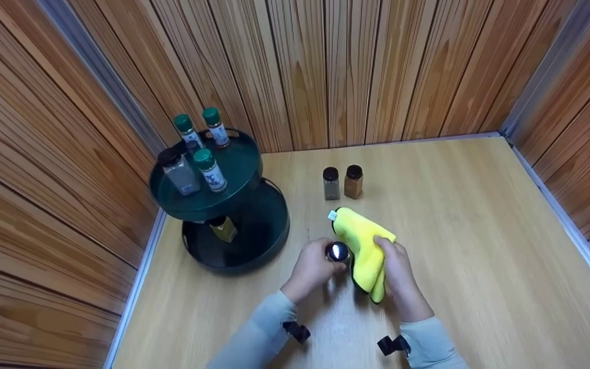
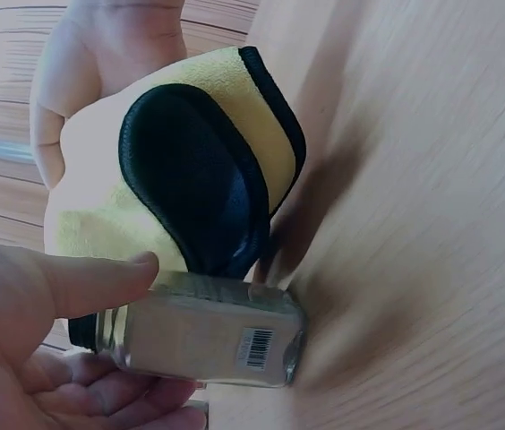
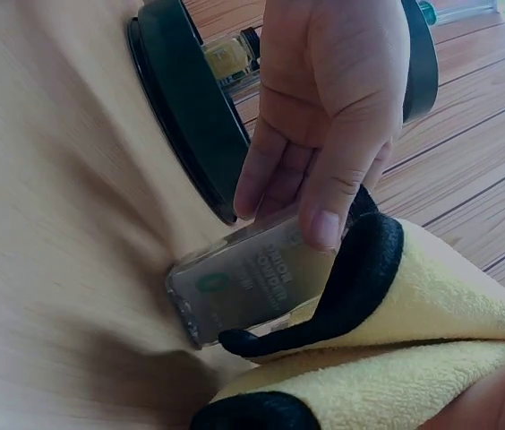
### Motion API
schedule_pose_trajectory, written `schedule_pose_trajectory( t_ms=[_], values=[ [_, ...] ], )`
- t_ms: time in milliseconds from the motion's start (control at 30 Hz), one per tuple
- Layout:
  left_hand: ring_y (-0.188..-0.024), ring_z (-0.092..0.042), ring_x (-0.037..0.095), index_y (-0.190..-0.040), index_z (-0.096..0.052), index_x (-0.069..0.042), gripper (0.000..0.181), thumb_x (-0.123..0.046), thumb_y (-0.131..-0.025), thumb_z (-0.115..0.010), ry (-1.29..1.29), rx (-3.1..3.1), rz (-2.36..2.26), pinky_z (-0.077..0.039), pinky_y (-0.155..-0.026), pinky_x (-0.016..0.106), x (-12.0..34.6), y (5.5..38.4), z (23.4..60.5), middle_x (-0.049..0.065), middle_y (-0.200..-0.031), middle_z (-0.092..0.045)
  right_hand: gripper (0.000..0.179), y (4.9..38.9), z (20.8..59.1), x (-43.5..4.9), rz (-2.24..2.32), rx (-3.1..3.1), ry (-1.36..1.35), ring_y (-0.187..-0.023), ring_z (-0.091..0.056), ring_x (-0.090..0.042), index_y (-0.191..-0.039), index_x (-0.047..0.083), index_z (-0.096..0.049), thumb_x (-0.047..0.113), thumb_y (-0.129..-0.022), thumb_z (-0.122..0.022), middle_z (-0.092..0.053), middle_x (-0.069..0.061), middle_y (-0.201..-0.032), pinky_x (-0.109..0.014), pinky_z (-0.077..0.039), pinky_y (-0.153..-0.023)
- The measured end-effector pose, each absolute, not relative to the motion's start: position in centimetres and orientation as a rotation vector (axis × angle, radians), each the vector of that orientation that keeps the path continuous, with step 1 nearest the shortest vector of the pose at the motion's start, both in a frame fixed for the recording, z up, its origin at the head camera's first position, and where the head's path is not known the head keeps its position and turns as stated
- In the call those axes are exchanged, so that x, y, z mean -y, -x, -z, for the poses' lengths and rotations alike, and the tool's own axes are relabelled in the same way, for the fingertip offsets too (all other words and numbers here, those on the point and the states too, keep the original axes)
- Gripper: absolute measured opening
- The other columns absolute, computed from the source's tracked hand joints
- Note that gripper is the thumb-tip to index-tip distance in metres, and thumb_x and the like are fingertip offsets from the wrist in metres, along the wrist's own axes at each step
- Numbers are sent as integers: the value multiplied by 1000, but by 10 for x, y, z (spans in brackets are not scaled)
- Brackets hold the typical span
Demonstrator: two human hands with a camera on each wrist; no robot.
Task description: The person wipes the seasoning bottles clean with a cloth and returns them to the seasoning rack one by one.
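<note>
My left hand (image 1: 311, 267) grips a clear square spice jar (image 2: 194, 336) with a black lid, thumb on one side and fingers on the other. In the left wrist view a small barcode label shows on the jar; printed lettering faces the right wrist camera. The right hand (image 1: 398, 271) holds a folded yellow cloth (image 1: 360, 241) with black edging, a pale tag at its far corner. Right beside the jar, the cloth overlaps part of it in the right wrist view. The jar's base is close over the wooden table (image 1: 479, 246).
A dark green two-tier round rack (image 1: 244, 177) stands to the left. Its upper tier bears several jars with green or black lids, its lower tier a yellowish jar (image 1: 223, 229). Behind the cloth stand a grey jar (image 1: 331, 187) and a brown jar (image 1: 353, 185). Wooden panels surround the table.
</note>
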State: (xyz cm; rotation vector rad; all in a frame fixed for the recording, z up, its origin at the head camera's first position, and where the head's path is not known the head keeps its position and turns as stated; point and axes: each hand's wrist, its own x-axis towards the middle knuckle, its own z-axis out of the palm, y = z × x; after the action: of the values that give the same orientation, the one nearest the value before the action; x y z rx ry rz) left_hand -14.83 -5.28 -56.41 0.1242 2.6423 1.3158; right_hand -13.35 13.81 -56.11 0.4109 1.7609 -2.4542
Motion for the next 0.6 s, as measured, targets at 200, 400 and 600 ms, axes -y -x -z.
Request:
schedule_pose_trajectory(
  t_ms=[200,400,600],
  values=[
    [-112,-65,17,-119,-72,-10,41,0,-81,-83,-235,-2586,-1321,-50,-105,42,57,153,562,6,-117,-73,27,135,546,-135,2526,-1739,-317,-75,-69,-20,-105,-4,-61,21,-103,-54,-71,-9,-84,-33,-58,-70],
    [-108,-66,16,-116,-73,-15,38,-2,-82,-82,-236,-2587,-1240,-53,-100,39,60,158,561,4,-117,-74,24,134,555,-127,2398,-1811,-303,-71,-68,-19,-103,-3,-60,20,-103,-54,-69,-9,-80,-31,-57,-68],
    [-110,-67,17,-121,-73,-14,40,-6,-83,-83,-196,-2529,-1259,-53,-100,37,60,157,561,1,-119,-74,27,136,585,-121,2231,-1886,-409,-78,-65,-17,-106,0,-62,26,-104,-53,-69,-6,-85,-29,-54,-75]
  ],
)
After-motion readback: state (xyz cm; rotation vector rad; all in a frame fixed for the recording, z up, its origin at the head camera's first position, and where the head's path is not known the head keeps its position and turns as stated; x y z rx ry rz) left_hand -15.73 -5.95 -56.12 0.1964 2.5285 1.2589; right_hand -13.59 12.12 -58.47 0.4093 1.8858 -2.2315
